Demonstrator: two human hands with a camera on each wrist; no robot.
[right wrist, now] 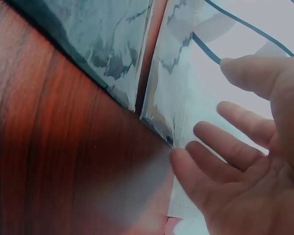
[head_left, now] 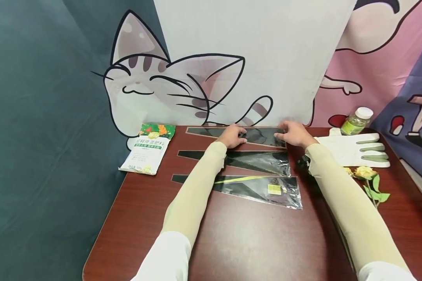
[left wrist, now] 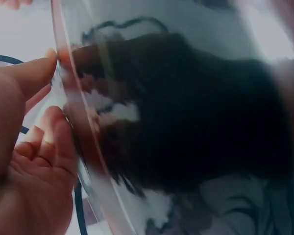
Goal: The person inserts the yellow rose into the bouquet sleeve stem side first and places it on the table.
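Note:
Three long tapered sleeves of glossy dark and clear plastic lie in a row across the table. At the far edge, the back sleeve [head_left: 261, 136] has my left hand [head_left: 233, 136] at its middle and my right hand [head_left: 295, 133] by its wide right end. Fingertips of the left hand touch the sleeve's edge in the left wrist view, fingers loosely bent. In the right wrist view, the right hand's fingers [right wrist: 230, 147] are spread and relaxed near a sleeve corner. Nearer lie the middle sleeve [head_left: 263, 160] and the front sleeve [head_left: 246, 191], which bears a yellow sticker.
A white and green fertiliser bag [head_left: 145, 152] leans at the back left of the brown table [head_left: 260, 242]. At the right are a white-lidded jar [head_left: 355, 123], a white glove [head_left: 355, 150] and yellow roses [head_left: 365, 172]. A printed cat backdrop [head_left: 285, 58] hangs behind.

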